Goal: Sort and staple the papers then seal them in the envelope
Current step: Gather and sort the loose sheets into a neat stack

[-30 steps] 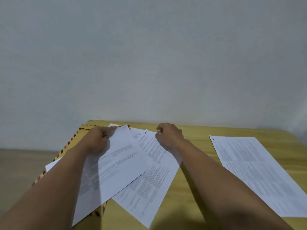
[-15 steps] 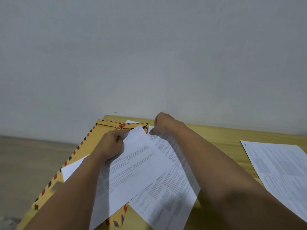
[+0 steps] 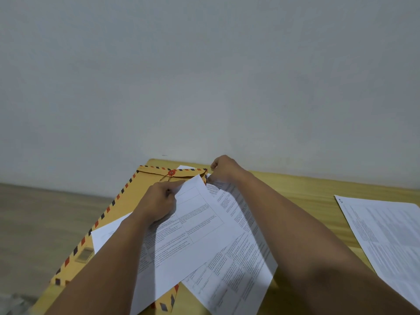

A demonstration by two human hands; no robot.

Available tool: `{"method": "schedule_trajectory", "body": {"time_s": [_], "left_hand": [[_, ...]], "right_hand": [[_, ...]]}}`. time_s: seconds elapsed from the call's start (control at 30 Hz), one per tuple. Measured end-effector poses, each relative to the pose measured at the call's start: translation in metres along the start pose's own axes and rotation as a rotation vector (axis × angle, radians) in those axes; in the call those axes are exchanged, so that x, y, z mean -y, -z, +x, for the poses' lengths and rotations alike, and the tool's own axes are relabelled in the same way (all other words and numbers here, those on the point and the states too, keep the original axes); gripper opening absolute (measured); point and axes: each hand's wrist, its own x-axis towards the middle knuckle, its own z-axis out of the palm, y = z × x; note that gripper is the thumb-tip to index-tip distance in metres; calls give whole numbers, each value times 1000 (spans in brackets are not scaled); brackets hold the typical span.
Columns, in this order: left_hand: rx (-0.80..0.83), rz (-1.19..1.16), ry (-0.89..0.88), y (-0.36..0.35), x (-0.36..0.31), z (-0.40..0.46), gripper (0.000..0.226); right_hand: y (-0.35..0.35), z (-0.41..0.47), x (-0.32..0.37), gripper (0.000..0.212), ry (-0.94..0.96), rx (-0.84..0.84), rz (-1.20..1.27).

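A yellow envelope with a striped border and a red string button lies flat at the table's left. On it lies a printed sheet; my left hand pinches its top left corner. A second printed sheet lies under it, slanting to the right. My right hand grips that sheet's top corner, beside the envelope's top right corner. Another white sheet peeks out below my left forearm. No stapler is in view.
A separate printed page marked 5 lies at the right on the wooden table. The table's far edge meets a plain grey wall. The floor shows to the left of the table.
The view has swung left and down, so the envelope shows more fully. Both hands have stayed at the top corners of their sheets; the right hand has moved closer to the envelope's corner.
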Motion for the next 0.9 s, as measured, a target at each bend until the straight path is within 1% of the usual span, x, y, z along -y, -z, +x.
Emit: {"method": "schedule_trajectory", "body": {"time_s": [0.07,0.1,0.13,0.17,0.27,0.37,0.43,0.5,0.7,0.83,0.9], "left_hand": [[3,-15,8,-1,-2,-3,63],[3,-20,4,-1,-2,-4,63],[2,-22,-4,-1,-3,-5,63],[2,-19,-12,-2,-4,-5,64],[0,-15,-23,-2,-5,-6,67],[-2,-20,-22,-1,-8,-7,68],[-1,-32,-22,-1,-10,-9,70],[5,-45,-20,-1,-10,-10,72],[24,4,-16,0,-9,-11,67],[-4,68,28,3,-4,-8,65],[-7,72,44,3,-9,-10,25]], "right_hand": [[-1,0,3,28,-2,7,9],[-2,0,5,35,-21,7,29],[-2,0,7,48,-29,9,42],[-1,-1,8,54,-40,-2,41],[4,-5,11,51,-72,-30,14],[8,-4,10,50,-34,-152,-23],[11,-7,8,39,-10,-246,-38],[18,-9,5,29,3,-306,-23],[57,-20,-15,23,10,-487,11],[98,-43,-41,7,80,-619,107],[120,-61,-58,14,95,-697,174]]}}
